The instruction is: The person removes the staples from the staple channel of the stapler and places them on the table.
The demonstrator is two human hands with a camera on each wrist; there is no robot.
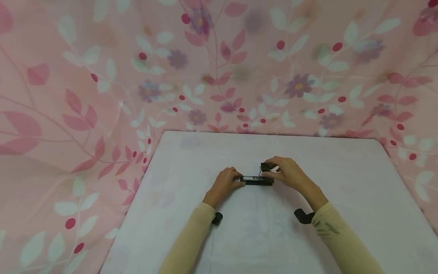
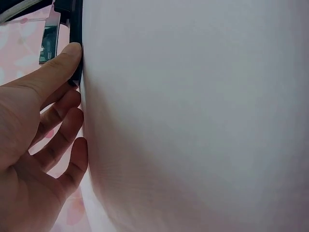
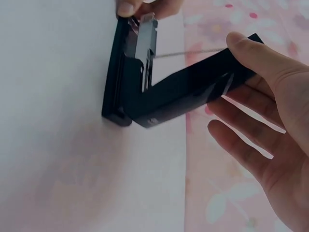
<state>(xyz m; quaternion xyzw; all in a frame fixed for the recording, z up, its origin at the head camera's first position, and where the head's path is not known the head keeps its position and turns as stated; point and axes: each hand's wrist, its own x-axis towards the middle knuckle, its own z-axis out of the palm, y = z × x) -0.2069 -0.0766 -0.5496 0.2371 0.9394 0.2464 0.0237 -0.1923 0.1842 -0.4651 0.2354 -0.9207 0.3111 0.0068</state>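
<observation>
A black stapler (image 1: 256, 183) lies on the white table, its top cover (image 3: 193, 89) swung up from the base (image 3: 112, 92). The silvery staple magazine (image 3: 147, 41) is exposed, and a thin spring (image 3: 188, 53) stretches from it to the raised cover. My left hand (image 1: 224, 185) pinches the end of the base away from the hinge, thumb (image 2: 67, 57) on its near side. With thumb and fingers, my right hand (image 1: 290, 174) grips the free end of the cover and holds it up over the base.
The white tabletop (image 1: 260, 243) extends around the stapler. Pink floral cloth (image 1: 219, 68) hangs behind the table and down its left side. Black wrist mounts (image 1: 303, 216) jut inward from both sleeves, low over the table.
</observation>
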